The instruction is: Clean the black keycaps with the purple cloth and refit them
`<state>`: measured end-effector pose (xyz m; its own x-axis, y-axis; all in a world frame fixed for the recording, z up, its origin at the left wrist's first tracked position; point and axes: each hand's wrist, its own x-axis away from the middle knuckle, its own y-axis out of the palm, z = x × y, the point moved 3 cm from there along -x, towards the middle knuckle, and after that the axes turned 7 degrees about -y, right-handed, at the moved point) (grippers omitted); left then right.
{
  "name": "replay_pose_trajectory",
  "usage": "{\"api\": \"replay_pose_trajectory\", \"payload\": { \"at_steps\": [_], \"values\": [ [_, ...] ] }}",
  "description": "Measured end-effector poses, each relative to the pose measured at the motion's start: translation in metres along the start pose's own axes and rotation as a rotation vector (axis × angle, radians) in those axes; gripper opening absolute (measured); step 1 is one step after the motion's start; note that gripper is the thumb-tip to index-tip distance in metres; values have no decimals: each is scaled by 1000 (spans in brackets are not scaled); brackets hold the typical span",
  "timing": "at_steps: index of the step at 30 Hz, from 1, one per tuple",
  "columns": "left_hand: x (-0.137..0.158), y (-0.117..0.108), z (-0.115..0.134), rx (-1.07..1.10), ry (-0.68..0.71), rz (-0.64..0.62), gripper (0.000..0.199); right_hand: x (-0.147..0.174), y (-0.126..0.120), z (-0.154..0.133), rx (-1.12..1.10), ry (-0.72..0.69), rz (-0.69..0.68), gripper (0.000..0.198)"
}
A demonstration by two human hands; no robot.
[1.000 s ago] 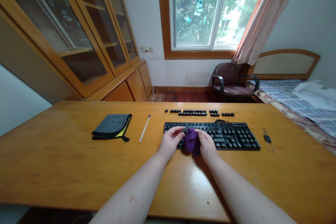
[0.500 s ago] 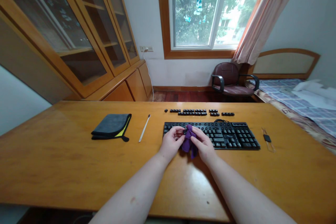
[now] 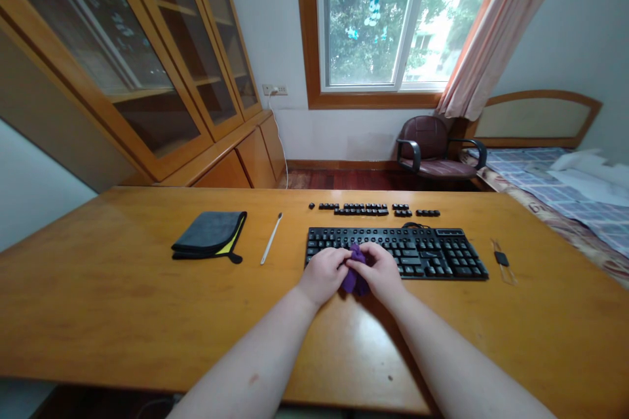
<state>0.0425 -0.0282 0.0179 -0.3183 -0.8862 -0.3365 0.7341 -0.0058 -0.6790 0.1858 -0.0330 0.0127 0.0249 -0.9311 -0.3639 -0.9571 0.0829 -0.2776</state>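
Bunched between my two hands is a purple cloth (image 3: 354, 280), over the front left part of a black keyboard (image 3: 442, 255). My left hand (image 3: 324, 273) pinches the cloth from the left, and my right hand (image 3: 381, 272) grips it from the right; both are closed. The fingers and folds hide whatever the cloth may contain. Bare key positions show along the keyboard's top rows. Behind it, removed keycaps (image 3: 361, 211) lie in short rows on the desk.
Left of the keyboard lie a white-handled brush (image 3: 272, 239) and a folded grey cloth (image 3: 209, 234) with yellow lining. A wire keycap puller (image 3: 502, 259) lies to its right. The wooden desk (image 3: 147, 321) has a chair (image 3: 432, 147) and a bed (image 3: 565, 170) beyond.
My hands have drawn closer together on the purple cloth, and its bunched top sits lower toward the desk. My left fingers have closed in. The other things stay put.
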Motion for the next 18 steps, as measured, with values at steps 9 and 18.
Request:
{"api": "replay_pose_trajectory", "payload": {
  "at_steps": [9, 18],
  "values": [
    [-1, -2, 3, 118, -66, 15, 19, -3, -3, 0, -88, 62, -17, 15],
    [-4, 3, -6, 440, -254, 59, 21, -5, -1, 8, -426, 249, 97, 29]
  ]
}}
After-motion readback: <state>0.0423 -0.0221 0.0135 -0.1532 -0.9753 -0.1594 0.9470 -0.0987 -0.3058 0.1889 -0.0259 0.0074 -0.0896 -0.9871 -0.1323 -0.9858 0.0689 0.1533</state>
